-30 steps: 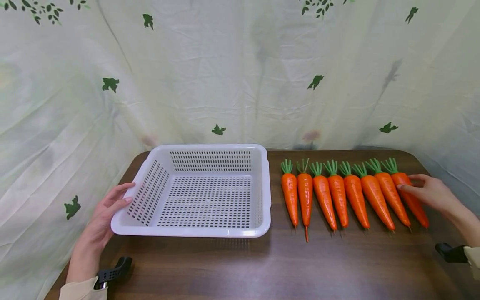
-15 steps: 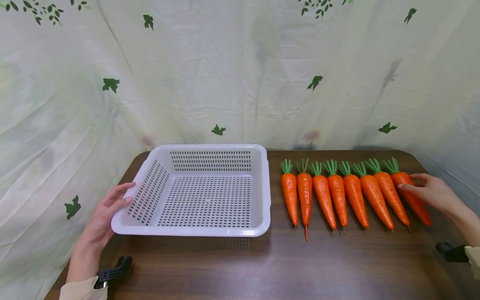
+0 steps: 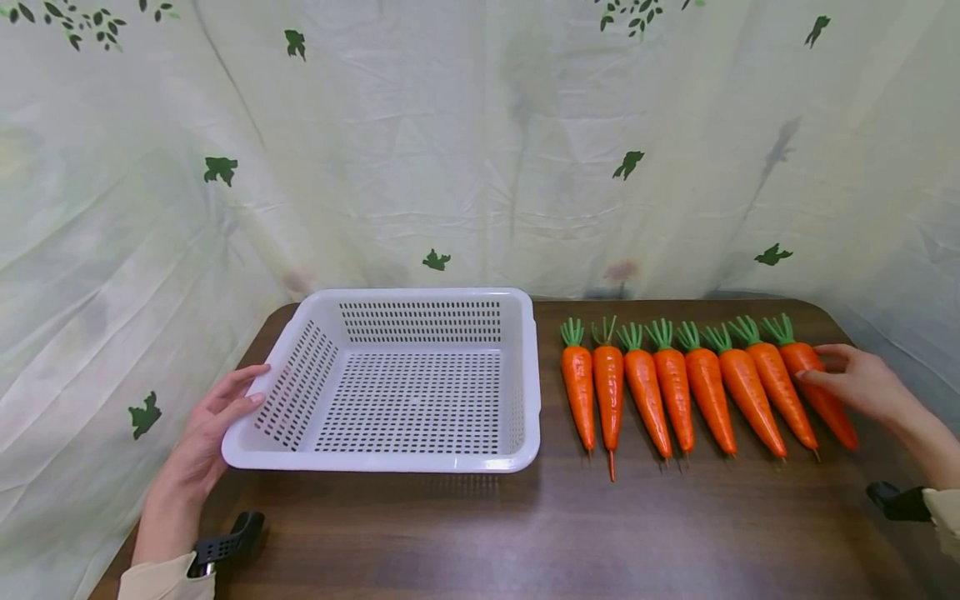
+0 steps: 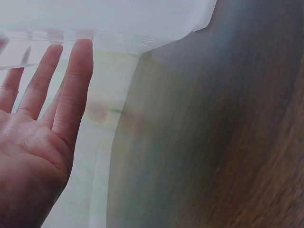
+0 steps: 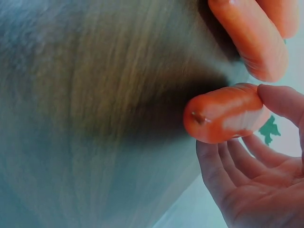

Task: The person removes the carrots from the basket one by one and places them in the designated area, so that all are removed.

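Observation:
A white perforated plastic basket (image 3: 382, 462) stands left of centre on the brown table. My left hand (image 3: 197, 437) is at its left rim, thumb and fingertips touching the edge; in the left wrist view its fingers (image 4: 71, 95) are straight, tips against the basket's side. Several orange carrots with short green tops lie side by side in a row to the right of the basket. At the row's right end my right hand (image 3: 866, 383) holds the last carrot (image 3: 836, 417), thumb on one side and fingers on the other, as the right wrist view shows of this carrot (image 5: 223, 116).
Bare brown tabletop (image 3: 600, 542) stretches in front of the basket and carrots. A pale curtain (image 3: 480, 150) with green leaf and bird prints hangs behind the table and at both sides. Dark wrist devices (image 3: 225, 546) show at both sleeves. Neighbouring carrots (image 5: 251, 42) lie close to the held one.
The held carrot's pointed end swings slightly to the right, then slightly back, with the right hand staying on it. The left hand and the basket have not visibly moved.

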A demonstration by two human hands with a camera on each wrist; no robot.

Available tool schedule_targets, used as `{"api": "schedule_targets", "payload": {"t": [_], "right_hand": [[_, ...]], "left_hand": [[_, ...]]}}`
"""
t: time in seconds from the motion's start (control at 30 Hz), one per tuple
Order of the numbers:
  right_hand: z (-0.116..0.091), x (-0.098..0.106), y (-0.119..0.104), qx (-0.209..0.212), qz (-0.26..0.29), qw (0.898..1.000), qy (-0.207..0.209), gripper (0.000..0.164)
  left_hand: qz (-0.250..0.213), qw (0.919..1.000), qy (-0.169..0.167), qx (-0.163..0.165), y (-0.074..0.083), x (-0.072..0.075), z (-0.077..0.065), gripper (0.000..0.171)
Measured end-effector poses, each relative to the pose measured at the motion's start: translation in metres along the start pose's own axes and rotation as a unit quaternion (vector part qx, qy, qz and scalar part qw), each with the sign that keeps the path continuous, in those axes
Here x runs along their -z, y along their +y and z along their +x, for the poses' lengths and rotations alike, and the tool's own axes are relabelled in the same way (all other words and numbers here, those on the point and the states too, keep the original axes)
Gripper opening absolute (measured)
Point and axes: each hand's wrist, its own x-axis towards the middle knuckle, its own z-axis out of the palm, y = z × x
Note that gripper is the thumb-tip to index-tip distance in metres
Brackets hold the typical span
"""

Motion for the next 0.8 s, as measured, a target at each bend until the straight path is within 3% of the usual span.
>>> {"api": "schedule_targets", "payload": {"t": [0.47, 0.8], "right_hand": [[-0.003, -0.001, -0.004, 0.024, 0.014, 1.000, 0.009, 0.073], [-0.019, -0.002, -0.026, 0.039, 0.015, 0.995, 0.090, 0.070]], "left_hand": [[0.003, 1.0000, 0.009, -0.002, -0.001, -0.001, 0.000, 0.043], [0.012, 0.9999, 0.000, -0.003, 0.000, -0.001, 0.000, 0.042]]}}
